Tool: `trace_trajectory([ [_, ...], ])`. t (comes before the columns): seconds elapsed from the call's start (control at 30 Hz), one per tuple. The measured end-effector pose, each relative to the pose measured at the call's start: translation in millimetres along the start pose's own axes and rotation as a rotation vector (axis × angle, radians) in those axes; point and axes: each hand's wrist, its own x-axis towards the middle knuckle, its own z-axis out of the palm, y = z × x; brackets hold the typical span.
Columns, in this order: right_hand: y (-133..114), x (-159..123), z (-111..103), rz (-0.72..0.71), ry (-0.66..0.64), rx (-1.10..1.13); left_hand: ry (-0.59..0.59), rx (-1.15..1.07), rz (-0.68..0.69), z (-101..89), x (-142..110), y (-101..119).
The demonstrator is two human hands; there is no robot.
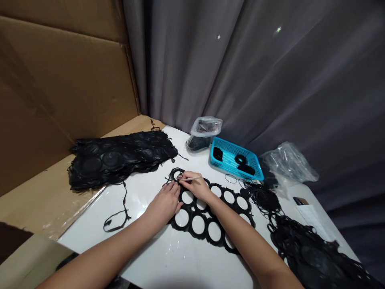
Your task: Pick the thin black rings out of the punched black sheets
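Observation:
A black rubber sheet (206, 230) with rows of round holes lies flat on the white table (168, 261). My left hand (165, 202) rests on its left end, fingers stretched out and lying flat. Gripped in my right hand (195, 185) is a thin, pale, pen-like tool (192, 178), its tip close to the ring at the sheet's far left corner. My fingers hide the exact tip. The right forearm crosses above the sheet and covers some of its holes.
A stack of black rubber sheets (120, 156) lies left, by a cardboard wall (66, 72). Behind are a clear plastic bag (206, 130) and a blue basket (236, 171) holding black rings. Black rubber scraps (319, 257) and a phone (298, 201) lie right. A loose strip (124, 200) lies left.

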Motion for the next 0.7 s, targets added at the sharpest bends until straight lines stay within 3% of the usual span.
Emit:
trace_trajectory([
  [0.3,-1,-4,0,-0.019,0.045,-0.023,0.011,-0.002,0.005,-0.7,0,1],
  [0.7,11,-6,6,-0.213,-0.037,-0.357,0.016,-0.017,0.031,-3.2,2,-1],
])
